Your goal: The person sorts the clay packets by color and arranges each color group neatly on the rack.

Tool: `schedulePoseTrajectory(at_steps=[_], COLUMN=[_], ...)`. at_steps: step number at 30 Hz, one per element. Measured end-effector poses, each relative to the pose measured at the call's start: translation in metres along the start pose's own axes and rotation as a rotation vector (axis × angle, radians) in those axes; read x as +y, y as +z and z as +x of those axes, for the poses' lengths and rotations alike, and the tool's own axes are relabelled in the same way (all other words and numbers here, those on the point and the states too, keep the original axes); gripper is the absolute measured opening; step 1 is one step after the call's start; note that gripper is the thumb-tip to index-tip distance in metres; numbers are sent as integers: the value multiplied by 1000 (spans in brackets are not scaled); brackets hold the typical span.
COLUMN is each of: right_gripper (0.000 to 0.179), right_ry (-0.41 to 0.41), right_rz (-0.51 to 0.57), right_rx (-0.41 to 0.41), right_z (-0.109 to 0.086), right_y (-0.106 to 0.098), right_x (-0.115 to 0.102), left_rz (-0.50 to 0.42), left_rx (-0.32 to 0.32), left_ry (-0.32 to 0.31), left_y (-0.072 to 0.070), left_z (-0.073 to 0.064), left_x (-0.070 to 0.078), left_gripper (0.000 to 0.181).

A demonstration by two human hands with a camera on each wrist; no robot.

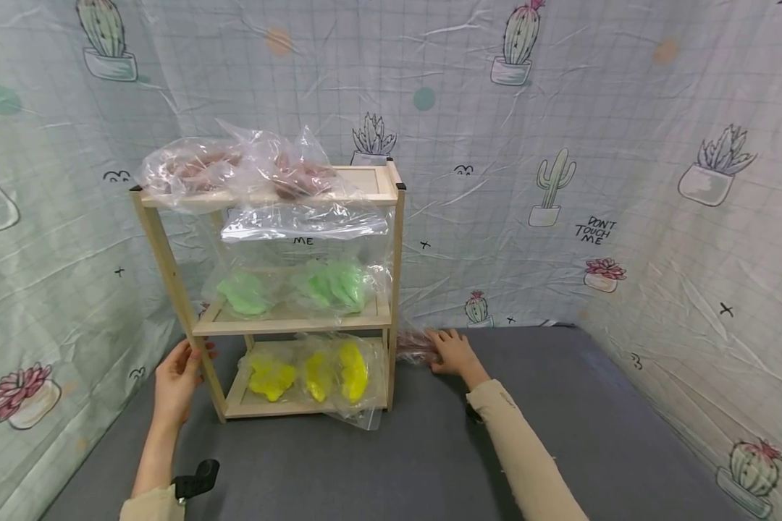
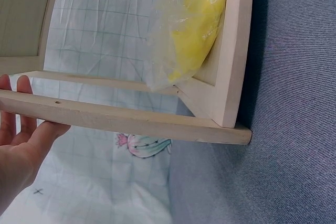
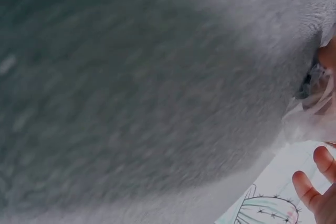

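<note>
On the left, my left hand (image 1: 176, 380) holds the front left post (image 2: 115, 119) of a three-tier wooden shelf (image 1: 293, 327), thumb on one side and fingers round the other. My right hand (image 1: 455, 354) reaches past the shelf's right side and grips a clear plastic bag (image 1: 415, 346) with reddish-brown contents lying on the table. Two of that hand's fingers (image 3: 307, 187) stick out apart from the bag in the right wrist view. Part of the bag is hidden by the hand and the shelf post.
Bags with brownish-red things (image 1: 202, 170) lie on the top tier, one hanging over its front. Green things (image 1: 335, 286) in bags sit on the middle tier, yellow ones (image 1: 271, 378) on the bottom. A dark grey table (image 1: 378, 470) meets a cactus-print curtain (image 1: 560, 108) behind.
</note>
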State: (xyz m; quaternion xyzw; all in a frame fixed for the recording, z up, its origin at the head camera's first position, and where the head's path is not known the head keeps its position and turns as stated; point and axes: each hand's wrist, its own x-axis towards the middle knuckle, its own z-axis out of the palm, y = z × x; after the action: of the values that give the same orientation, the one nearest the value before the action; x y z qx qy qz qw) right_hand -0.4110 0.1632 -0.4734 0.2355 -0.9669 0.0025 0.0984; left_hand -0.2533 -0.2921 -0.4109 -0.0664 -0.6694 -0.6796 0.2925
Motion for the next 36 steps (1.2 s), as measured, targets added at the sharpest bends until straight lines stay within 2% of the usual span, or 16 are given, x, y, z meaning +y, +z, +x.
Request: schedulePoseTrajectory(at_steps=[4, 8, 13, 16, 19, 24, 26, 30, 32, 33, 34, 36], right_gripper=[68, 65, 62, 59, 54, 51, 52, 50, 46, 45, 44, 41], right_ry=[-17, -104, -192, -245, -302, -368, -383, -413, -429, -436, -443, -456], right_rz=[-50, -30, -30, -31, -64, -128, -140, -172, -197, -212, -230, -262], right_rx=[-20, -15, -63, -42, -8, 39, 49, 81, 130, 164, 204, 289], right_z=[-6, -11, -23, -32, -40, -47, -48, -51, -54, -56, -57, -60], right_y=[-2, -3, -8, -9, -9, -8, -9, -10, -10, -10, -10, -10], right_x=[3, 4, -3, -6, -10, -13, -14, -14, -14, -13, -13, -12], left_rz=[8, 15, -9, 28, -37, -33, 9, 3, 22, 28, -12, -24], left_rx=[7, 24, 2, -17, -37, -58, -42, 6, 9, -4, -21, -39], left_ry=[-5, -4, 29, 40, 79, 71, 56, 80, 90, 80, 89, 86], left_y=[1, 1, 1, -4, -16, -38, -45, -56, -55, -52, -49, -37], left_z=[0, 1, 1, 3, 12, 30, 36, 47, 47, 44, 42, 31], left_x=[1, 0, 0, -9, -35, -80, -98, -135, -134, -124, -116, -86], left_gripper=[28, 29, 30, 34, 36, 36, 37, 37, 37, 37, 36, 35])
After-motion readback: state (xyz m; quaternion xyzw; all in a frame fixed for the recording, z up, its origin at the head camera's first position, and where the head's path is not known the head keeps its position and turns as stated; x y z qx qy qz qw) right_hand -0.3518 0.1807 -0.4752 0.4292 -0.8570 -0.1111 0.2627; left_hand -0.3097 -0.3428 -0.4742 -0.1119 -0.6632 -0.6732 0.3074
